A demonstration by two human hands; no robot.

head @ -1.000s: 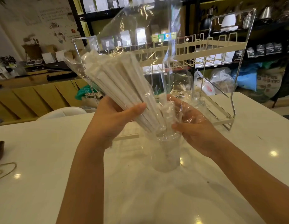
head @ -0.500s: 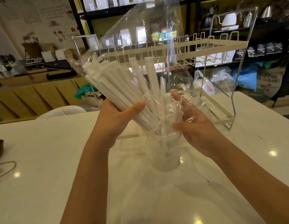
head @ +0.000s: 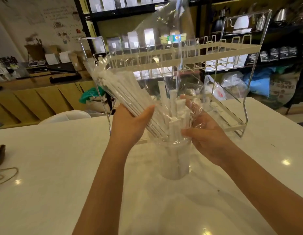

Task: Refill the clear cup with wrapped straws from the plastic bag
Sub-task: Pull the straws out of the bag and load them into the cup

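Observation:
A clear cup (head: 174, 160) stands on the white table (head: 45, 167) in front of me. My left hand (head: 128, 122) grips a thick bundle of white wrapped straws (head: 120, 94) that leans up to the left, its lower ends at the cup's mouth. A clear plastic bag (head: 164, 39) rises above the bundle and drapes around it. My right hand (head: 203, 131) holds the bag's film against the right side of the cup's mouth. Several straws (head: 172, 106) stand upright in the cup between my hands.
A white wire rack (head: 215, 48) on chrome legs stands on the table just behind the cup. A brown object and a loop of cord (head: 5, 173) lie at the table's left edge. Shelves with bags and kettles fill the background.
The bundle has slid lower toward the cup. More straws have dropped loose and now stand upright in the cup. Both hands stay in nearly the same places.

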